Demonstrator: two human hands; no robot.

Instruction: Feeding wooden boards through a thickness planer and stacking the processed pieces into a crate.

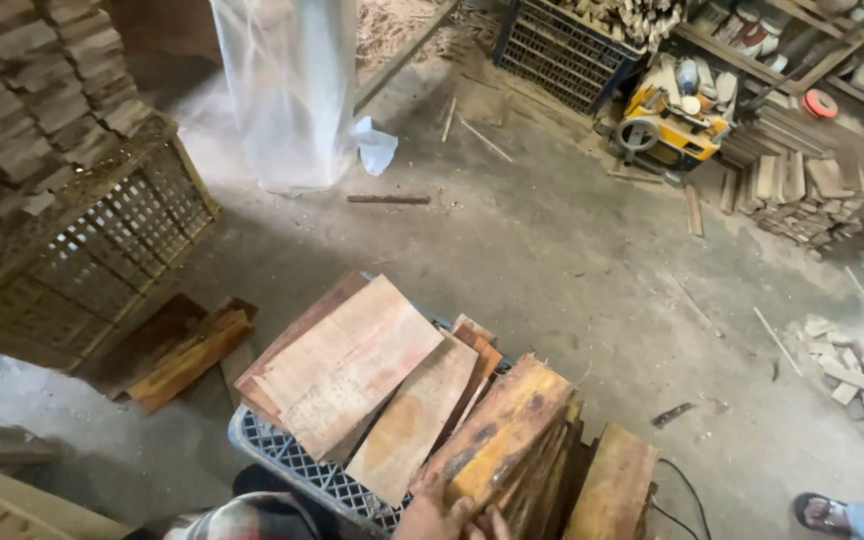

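One hand (447, 512), side unclear, fingers (430, 492) spread flat on rough orange-stained plank (497, 430); flat boards (352, 360) stacked across blue plastic lattice crate (297, 465); dusty concrete floor (552, 250).

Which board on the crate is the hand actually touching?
The dark-stained orange board, third from the left. The hand rests on its near end; the two paler boards further left are untouched.
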